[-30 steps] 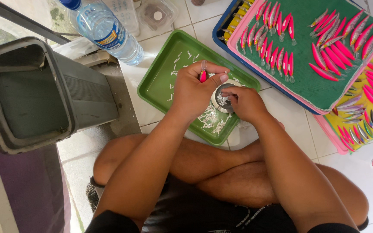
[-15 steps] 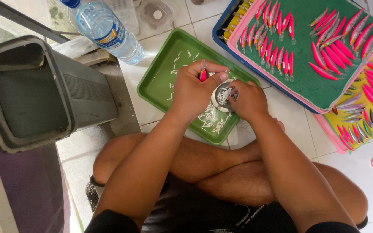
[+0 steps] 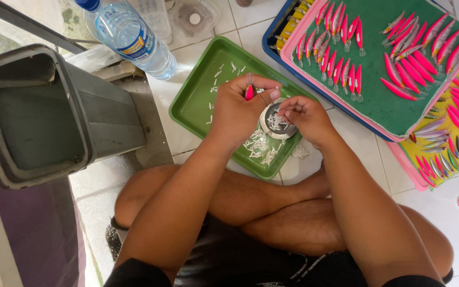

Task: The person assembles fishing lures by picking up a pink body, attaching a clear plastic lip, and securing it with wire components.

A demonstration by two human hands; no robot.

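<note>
Left hand (image 3: 240, 109) pinches a pink fishing lure (image 3: 249, 92), mostly hidden in the fist, over the green tray (image 3: 197, 101). Right hand (image 3: 305, 118) has fingertips narrowed inside a small round metal tin (image 3: 274, 123) of tiny white bits; whether it grips one, can't tell. Lure board (image 3: 399, 114) cut off at right.

Both bare forearms reached forward from the body, converging; the left hand (image 3: 238, 108) was curled, thumb and fingers pinched shut; the right hand (image 3: 304, 116) lay just beside it, fingertips (image 3: 282, 110) bunched downward; crossed legs lay beneath.
</note>
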